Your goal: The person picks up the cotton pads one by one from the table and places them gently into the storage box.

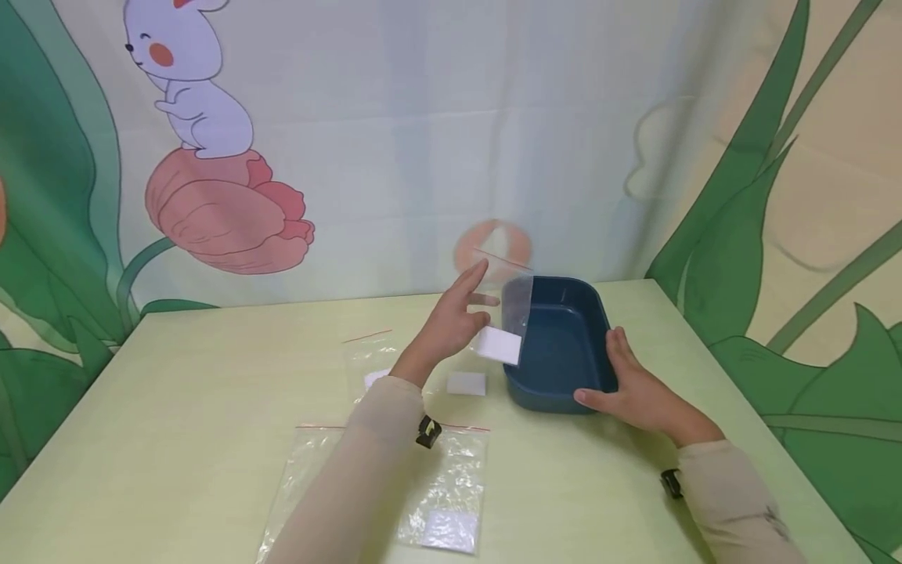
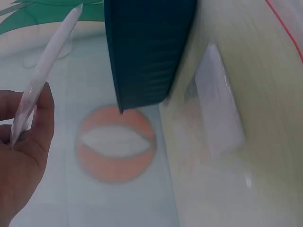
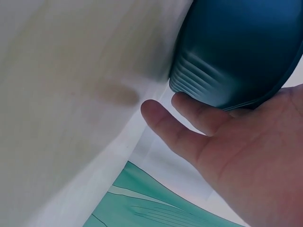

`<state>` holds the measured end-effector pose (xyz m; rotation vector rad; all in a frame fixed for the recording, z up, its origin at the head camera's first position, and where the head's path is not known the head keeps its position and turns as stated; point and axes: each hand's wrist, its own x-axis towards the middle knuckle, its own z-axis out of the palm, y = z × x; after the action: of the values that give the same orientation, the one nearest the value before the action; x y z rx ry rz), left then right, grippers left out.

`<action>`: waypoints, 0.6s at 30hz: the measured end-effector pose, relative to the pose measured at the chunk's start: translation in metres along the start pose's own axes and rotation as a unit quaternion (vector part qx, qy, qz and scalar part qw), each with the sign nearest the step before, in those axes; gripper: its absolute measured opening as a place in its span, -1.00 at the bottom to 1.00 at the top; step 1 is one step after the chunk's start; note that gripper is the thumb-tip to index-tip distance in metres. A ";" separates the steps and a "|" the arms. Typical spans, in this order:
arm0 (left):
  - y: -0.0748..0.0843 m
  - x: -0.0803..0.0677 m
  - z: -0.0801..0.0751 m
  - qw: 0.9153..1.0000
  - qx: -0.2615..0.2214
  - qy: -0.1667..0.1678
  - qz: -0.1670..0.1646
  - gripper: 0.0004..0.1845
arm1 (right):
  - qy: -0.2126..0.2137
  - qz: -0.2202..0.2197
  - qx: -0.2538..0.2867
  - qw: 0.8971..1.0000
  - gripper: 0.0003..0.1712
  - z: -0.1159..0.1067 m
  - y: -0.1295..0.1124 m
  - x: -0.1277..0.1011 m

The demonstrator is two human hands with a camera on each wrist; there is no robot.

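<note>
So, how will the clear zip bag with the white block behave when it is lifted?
The clear zip bag probably hangs floppy: pinched at its top by the left hand, it dangles. The white block sags at the bottom, so it may swing. Likely light; fingertips suffice.

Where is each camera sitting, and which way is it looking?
Head: worn on the head, looks forward and down at the table; both forearms and hands show.
Left wrist: looks past the left hand, which pinches a clear bag.
Right wrist: looks past the right hand touching the blue tub.
Shared: all three show the tub.
</note>
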<state>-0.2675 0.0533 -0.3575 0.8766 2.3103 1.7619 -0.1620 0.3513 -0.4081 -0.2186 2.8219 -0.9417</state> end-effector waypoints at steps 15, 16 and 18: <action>-0.005 0.047 0.059 0.994 -0.017 -0.069 -0.082 -0.03 | -0.001 0.002 -0.001 1.000 0.41 -0.001 -0.001 0.000; -0.006 0.049 0.063 0.994 -0.002 -0.073 -0.087 -0.03 | -0.001 0.001 0.000 1.000 0.41 -0.002 -0.001 -0.001; -0.007 0.054 0.072 0.992 0.030 -0.079 -0.095 -0.05 | 0.000 0.003 0.000 1.000 0.42 -0.003 0.000 -0.001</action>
<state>-0.2852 0.1403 -0.3730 0.7465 2.2708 1.5001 -0.1611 0.3527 -0.4056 -0.2102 2.8200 -0.9402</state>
